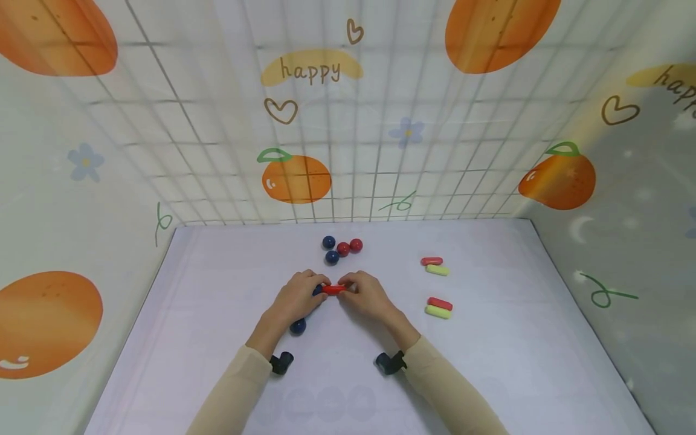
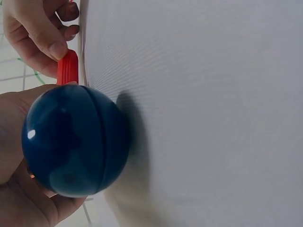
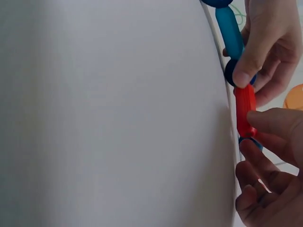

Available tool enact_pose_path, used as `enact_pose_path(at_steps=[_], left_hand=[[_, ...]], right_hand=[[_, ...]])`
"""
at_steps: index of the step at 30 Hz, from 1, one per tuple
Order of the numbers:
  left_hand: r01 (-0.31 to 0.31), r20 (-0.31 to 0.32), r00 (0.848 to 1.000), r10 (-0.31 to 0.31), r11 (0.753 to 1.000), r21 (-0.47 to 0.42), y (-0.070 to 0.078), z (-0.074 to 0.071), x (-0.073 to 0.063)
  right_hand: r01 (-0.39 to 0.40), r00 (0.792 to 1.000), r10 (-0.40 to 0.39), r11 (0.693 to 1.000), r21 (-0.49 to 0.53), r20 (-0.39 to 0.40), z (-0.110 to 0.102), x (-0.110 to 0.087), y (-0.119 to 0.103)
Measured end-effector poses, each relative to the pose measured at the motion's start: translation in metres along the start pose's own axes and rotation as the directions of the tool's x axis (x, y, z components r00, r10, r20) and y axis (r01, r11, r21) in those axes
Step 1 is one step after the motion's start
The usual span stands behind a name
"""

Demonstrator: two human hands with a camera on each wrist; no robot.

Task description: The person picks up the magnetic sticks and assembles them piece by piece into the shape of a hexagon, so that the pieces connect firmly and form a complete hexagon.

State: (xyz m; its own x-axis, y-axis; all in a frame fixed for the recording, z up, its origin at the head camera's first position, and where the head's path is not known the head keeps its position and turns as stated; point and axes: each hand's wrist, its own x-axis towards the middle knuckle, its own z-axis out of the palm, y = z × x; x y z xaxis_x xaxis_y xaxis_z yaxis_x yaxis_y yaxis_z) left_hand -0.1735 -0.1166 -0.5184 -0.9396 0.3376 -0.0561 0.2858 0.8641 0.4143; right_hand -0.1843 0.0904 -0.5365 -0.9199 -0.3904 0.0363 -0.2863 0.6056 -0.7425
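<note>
A red stick [image 1: 333, 290] lies between my two hands, one end at a dark blue ball [image 3: 230, 72]. My left hand [image 1: 301, 296] grips that ball, its thumb at the joint with the stick. My right hand [image 1: 371, 297] pinches the other end of the red stick between thumb and fingers. From the gripped ball a blue stick [image 3: 229, 33] runs to a second blue ball [image 1: 297, 326], nearer the person. That second ball looms large in the left wrist view, hiding part of the left hand.
Beyond the hands, two dark blue balls [image 1: 328, 242] and two red balls [image 1: 356, 244] sit close together. To the right lie two pairs of sticks, each a red stick [image 1: 440, 304] beside a yellow-green stick [image 1: 438, 312]. A printed curtain stands behind the white table [image 1: 217, 254].
</note>
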Motion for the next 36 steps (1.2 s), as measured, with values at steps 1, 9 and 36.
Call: enact_pose_path(at_steps=[1,9,36], left_hand=[[0.003,-0.001,1.0,-0.003,1.0,0.0,0.0,0.0,0.0],[0.015,-0.006,1.0,-0.015,1.0,0.003,-0.002,-0.004,-0.003],[0.055,-0.004,0.998,-0.055,0.998,-0.03,-0.007,-0.004,-0.003]], right_hand=[[-0.009,1.0,0.009,1.0,0.0,0.001,-0.001,0.0,0.0],[-0.065,0.998,0.065,0.998,0.003,-0.003,-0.014,0.001,0.002],[-0.195,0.94,0.222,0.973,0.125,-0.259,-0.04,0.059,0.038]])
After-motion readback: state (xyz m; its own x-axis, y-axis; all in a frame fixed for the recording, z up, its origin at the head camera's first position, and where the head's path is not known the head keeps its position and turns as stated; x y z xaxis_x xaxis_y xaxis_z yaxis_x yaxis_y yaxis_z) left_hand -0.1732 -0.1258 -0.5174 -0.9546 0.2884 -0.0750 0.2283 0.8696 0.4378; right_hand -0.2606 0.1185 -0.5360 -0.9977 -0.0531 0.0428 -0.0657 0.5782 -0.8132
